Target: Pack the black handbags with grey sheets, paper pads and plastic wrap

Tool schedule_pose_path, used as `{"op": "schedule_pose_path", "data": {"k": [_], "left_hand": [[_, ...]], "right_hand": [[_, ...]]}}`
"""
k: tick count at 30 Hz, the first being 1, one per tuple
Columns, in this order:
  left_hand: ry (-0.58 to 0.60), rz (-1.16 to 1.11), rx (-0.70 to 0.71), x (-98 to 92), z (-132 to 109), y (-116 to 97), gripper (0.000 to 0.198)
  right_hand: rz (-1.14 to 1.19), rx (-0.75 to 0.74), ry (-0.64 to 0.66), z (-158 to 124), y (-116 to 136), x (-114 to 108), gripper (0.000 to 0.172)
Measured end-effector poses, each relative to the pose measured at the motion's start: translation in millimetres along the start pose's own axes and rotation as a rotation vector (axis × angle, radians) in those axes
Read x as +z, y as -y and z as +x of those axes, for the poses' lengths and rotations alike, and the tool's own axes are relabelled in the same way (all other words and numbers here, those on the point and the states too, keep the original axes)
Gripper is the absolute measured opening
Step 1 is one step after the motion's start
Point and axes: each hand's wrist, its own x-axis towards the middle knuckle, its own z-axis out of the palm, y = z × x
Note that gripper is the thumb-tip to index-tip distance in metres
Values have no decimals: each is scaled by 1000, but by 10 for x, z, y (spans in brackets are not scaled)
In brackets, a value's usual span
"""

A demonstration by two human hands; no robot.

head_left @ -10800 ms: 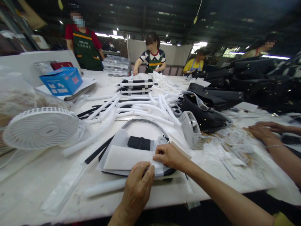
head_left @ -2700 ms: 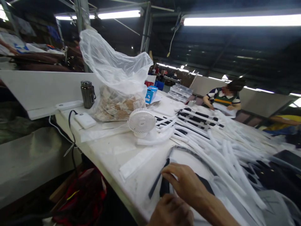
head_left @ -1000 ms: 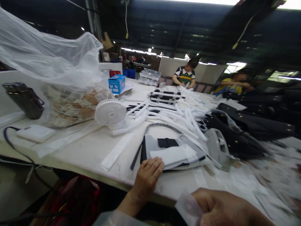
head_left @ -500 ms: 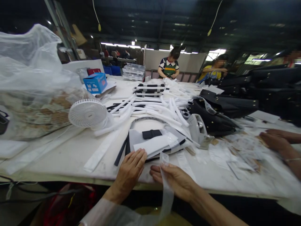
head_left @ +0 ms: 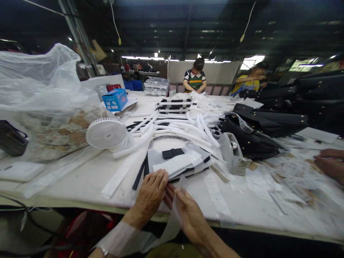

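A flat black bag (head_left: 147, 163) lies at the table's near edge under a translucent sheet. On it rest a folded white foam wrap (head_left: 174, 164) and a small black strap piece (head_left: 172, 153). My left hand (head_left: 150, 191) is closed over the bag's near edge, fingertips on the white wrap and thumb hidden. Beside it, my right hand (head_left: 188, 213) pinches a clear plastic strip (head_left: 172, 220) that droops toward my left forearm. The right fingertips reach close to the bag's near edge, partly hidden behind the left hand.
White-wrapped handles (head_left: 177, 123) pile up behind the bag. A white fan (head_left: 106, 132) stands left, near a large plastic bag (head_left: 53, 93) and a blue box (head_left: 115, 99). At right are a tape dispenser (head_left: 233, 152), black bags (head_left: 249, 138) and a co-worker's hand (head_left: 330, 163).
My right hand has moved left, up against my left hand, bringing the plastic strip along. My left hand stays on the bag. The view has shifted slightly.
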Motion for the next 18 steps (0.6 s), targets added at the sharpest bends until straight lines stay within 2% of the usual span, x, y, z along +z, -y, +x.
{"op": "schedule_pose_path", "data": {"k": [3, 7, 10, 14, 18], "left_hand": [[13, 14, -6, 19, 22, 49, 43], [18, 3, 1, 24, 37, 65, 41], [6, -17, -8, 22, 40, 54, 41], [-12, -45, -49, 20, 47, 62, 41], [25, -39, -104, 17, 52, 113, 48]], "right_hand": [[-21, 11, -14, 72, 37, 25, 28], [-134, 52, -110, 122, 179, 63, 29], [-135, 39, -152, 170, 230, 79, 27], [-50, -40, -143, 292, 111, 41, 25], [-3, -30, -139, 381, -50, -30, 22]]}}
